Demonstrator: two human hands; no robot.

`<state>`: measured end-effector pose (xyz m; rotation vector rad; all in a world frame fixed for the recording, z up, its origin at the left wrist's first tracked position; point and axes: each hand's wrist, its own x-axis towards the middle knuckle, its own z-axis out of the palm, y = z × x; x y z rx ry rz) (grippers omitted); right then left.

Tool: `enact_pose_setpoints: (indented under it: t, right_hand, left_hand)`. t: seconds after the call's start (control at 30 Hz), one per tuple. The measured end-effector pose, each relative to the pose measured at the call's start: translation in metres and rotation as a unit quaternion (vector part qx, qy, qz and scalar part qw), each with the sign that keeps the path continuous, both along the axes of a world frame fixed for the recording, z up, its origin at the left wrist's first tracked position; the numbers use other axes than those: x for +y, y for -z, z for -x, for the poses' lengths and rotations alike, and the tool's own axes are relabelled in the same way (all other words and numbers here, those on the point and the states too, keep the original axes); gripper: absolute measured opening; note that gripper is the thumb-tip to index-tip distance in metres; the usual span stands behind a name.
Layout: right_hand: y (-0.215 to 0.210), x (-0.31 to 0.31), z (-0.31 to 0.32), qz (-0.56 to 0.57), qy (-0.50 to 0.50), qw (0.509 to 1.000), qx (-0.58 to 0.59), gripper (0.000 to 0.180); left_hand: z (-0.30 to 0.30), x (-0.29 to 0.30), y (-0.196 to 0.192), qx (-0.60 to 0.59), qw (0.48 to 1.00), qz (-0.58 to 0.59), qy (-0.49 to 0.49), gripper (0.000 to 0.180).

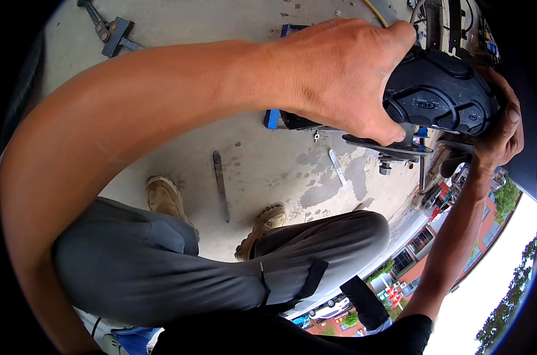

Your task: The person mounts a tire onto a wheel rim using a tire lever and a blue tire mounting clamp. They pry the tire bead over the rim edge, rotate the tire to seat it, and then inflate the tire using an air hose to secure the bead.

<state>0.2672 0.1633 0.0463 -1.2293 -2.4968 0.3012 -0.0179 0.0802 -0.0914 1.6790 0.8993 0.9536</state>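
Black power tool [440, 97], rounded, ribbed casing, gripped by left hand [339, 77] and right hand [502, 127].

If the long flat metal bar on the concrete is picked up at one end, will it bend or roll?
The metal bar looks thin but rigid, so it probably stays straight. Being flat, it should not roll on the concrete floor. Its bare surface may feel slippery.

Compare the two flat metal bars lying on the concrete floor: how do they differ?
The dark bar is longer and near-black; the pale strip is shorter and light grey. The dark bar lies between the two boots; the pale strip lies further right, under the black power tool that both hands hold. Both lie flat on the concrete floor, untouched.
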Motion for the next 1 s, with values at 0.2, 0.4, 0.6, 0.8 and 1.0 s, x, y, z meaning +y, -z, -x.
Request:
enact_pose_setpoints:
  t: [0.2, 0.4, 0.6, 0.8, 1.0]
  right_hand:
    - [-0.003, -0.005, 0.017, -0.033, -0.006, 0.998, -0.051, 0.061]
    - [-0.003, -0.004, 0.020, -0.043, -0.005, 0.998, 0.037, 0.050]
    - [-0.011, -0.009, 0.024, -0.183, -0.047, 0.981, 0.048, 0.017]
    - [-0.038, -0.118, -0.044, -0.260, 0.037, 0.948, 0.179, 0.014]
    - [0.057, -0.270, -0.149, 0.243, 0.320, 0.863, 0.306, 0.020]
  left_hand:
    - [-0.002, -0.004, 0.017, -0.063, 0.997, -0.032, -0.040, 0.068]
    - [0.007, -0.005, -0.001, -0.048, 0.998, -0.030, -0.019, 0.077]
    - [-0.007, -0.010, -0.003, -0.064, 0.997, 0.009, -0.038, 0.077]
    - [-0.009, -0.024, -0.048, 0.077, 0.994, 0.067, -0.045, 0.090]
    - [-0.057, 0.023, -0.145, 0.258, 0.962, -0.073, -0.044, 0.110]
